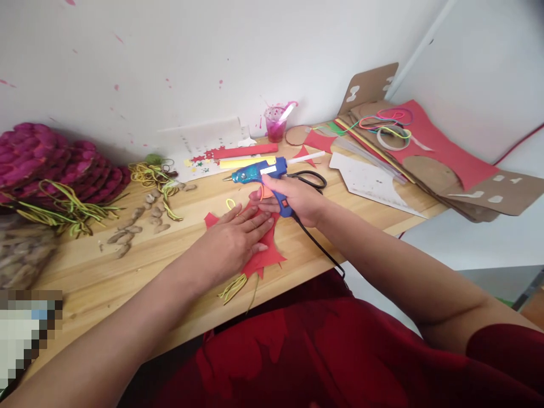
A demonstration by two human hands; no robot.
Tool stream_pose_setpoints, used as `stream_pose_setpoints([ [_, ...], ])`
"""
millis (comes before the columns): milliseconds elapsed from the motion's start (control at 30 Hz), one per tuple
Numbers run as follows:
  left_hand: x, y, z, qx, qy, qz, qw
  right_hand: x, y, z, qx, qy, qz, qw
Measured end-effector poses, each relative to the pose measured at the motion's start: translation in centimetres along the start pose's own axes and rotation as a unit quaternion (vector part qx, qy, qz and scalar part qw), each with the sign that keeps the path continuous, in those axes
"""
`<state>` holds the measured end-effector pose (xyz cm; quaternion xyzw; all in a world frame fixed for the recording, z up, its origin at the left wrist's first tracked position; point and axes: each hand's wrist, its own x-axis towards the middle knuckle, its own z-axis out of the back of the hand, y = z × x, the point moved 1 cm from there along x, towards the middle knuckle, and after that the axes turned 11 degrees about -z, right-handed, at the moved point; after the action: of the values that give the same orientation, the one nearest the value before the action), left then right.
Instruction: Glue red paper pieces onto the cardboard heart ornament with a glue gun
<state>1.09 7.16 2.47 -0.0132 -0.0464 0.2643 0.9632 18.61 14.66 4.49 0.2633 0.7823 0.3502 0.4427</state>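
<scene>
My left hand (232,241) lies flat, fingers stretched, on a red cut-out piece (266,258) at the table's front. Yellow-green cords (233,289) stick out from under the piece's lower edge, and a small yellow loop (230,204) shows at its top. In my right hand (301,198) is a blue hot glue gun (255,171), with its metal nozzle pointing left and a white glue stick (308,157) out of its back. The gun is just above the red piece. My left hand hides much of that piece.
Peanuts (127,231) and cord tassels (165,192) lie to the left, near stacked pink pieces (46,161). Behind are a red strip (246,151) and a cup of pink liquid (276,124). Cardboard and red sheets (450,147) fill the right end. A black cable (318,246) crosses the front edge.
</scene>
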Motion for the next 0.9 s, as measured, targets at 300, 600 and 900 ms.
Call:
stream_pose_setpoints([
  [300,-0.9,-1.5,-0.4,-0.004,-0.009,0.010,1.000,0.6,-0.6,-0.1,-0.029,-0.012,0.028,0.999],
  [600,-1.0,-2.2,-0.1,-0.010,-0.008,0.014,1.000,0.8,-0.7,-0.2,-0.052,-0.018,0.048,0.997],
  [900,-1.5,-2.6,0.0,-0.017,-0.009,0.022,1.000,0.5,-1.1,-0.6,-0.077,-0.033,0.076,0.994],
])
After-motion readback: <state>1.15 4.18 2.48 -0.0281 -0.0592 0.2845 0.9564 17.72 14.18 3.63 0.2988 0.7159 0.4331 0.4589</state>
